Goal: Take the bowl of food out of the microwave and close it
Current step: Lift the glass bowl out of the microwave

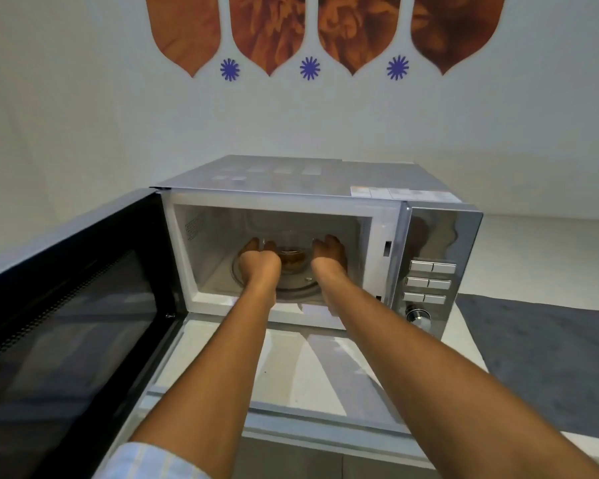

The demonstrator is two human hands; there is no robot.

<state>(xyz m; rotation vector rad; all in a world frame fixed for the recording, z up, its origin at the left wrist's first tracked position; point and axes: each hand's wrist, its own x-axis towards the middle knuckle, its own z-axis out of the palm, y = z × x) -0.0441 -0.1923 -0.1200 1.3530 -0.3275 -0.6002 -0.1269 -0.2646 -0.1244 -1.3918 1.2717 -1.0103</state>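
- We reach both bare arms into the open silver, box-shaped microwave (325, 188), whose dark glass door (66, 305) stands swung out to our left.
- Our left hand (258, 259) and right hand (329, 254) cup opposite sides of the small clear glass bowl of brownish food (291, 259); the fingers curl around its walls, though we cannot tell how firmly they press.
- The bowl sits on the round glass turntable (291, 288), about in the middle of the white cavity, between our palms.
- To do this step well, we judge that we should grip evenly on both sides, lift just clear of the turntable, and keep the bowl level as we draw it straight toward us, under the cavity's upper edge.
- The glass may be hot, so a slow, steady pull seems wise.
- The bowl looks transparent and low, and the food inside is too blurred to name.
- The pale countertop (291, 368) in front offers a landing place before we shut the door.
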